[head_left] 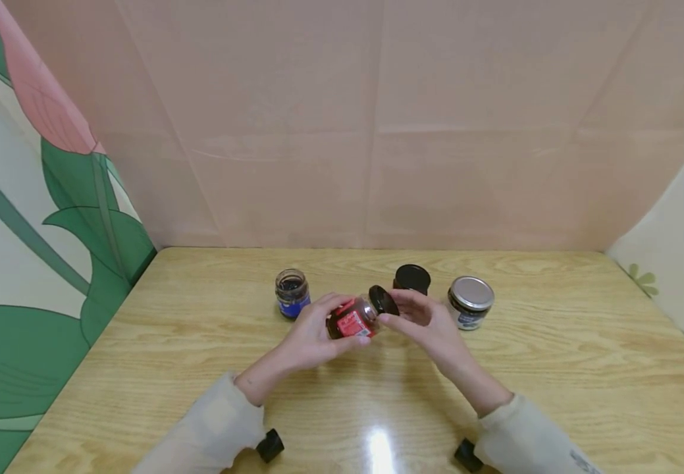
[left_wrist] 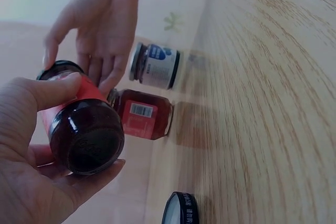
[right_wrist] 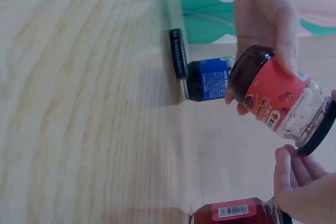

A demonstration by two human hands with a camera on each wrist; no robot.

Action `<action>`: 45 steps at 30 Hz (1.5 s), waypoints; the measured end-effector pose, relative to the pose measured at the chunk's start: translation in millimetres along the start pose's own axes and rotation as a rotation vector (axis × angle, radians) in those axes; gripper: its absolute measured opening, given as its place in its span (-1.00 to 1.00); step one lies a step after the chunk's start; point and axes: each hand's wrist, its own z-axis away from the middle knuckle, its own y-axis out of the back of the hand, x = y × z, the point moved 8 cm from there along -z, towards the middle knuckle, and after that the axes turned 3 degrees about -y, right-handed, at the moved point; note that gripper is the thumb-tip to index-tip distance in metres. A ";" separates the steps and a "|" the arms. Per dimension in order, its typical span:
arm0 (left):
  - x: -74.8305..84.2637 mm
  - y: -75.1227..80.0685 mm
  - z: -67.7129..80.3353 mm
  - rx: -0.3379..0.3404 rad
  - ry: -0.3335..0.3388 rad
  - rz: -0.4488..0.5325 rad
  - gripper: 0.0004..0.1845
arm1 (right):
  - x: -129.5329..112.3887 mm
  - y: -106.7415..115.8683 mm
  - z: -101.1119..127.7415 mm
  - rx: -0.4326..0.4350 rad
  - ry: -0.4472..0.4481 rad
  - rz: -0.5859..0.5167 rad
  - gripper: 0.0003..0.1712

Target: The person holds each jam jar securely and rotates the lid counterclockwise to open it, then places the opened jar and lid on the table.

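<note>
My left hand [head_left: 312, 339] grips a red-labelled glass jar [head_left: 350, 322] round its body and holds it up off the table, tilted with its mouth to the right. Dark contents sit toward the base, as the right wrist view shows, and the glass near the neck is smeared but clear. A black lid [head_left: 383, 301] is at the jar's mouth, and the fingers of my right hand [head_left: 439, 332] pinch its edge. Just behind the left hand stands a blue-labelled jar [head_left: 292, 304] with its mouth uncovered.
A second red-labelled jar [left_wrist: 140, 114] with a black lid stands behind the right hand. Right of it is a white-labelled jar [head_left: 470, 303] with a silver lid. A loose black-rimmed lid [right_wrist: 178, 53] lies on the wood-grain table [head_left: 199, 368] near the blue-labelled jar.
</note>
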 end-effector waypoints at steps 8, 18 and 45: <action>-1.7 1.6 -0.7 0.009 0.026 0.045 -0.34 | 8.1 -6.2 -1.3 -0.143 -0.107 -0.239 -0.29; -1.7 -1.1 -0.8 0.029 0.046 0.013 -0.31 | 9.9 -10.1 -0.7 0.119 -0.171 -0.132 -0.45; -6.3 -2.4 0.3 0.063 0.093 0.082 -0.35 | 6.5 -22.8 -1.0 0.168 -0.047 -0.553 -0.41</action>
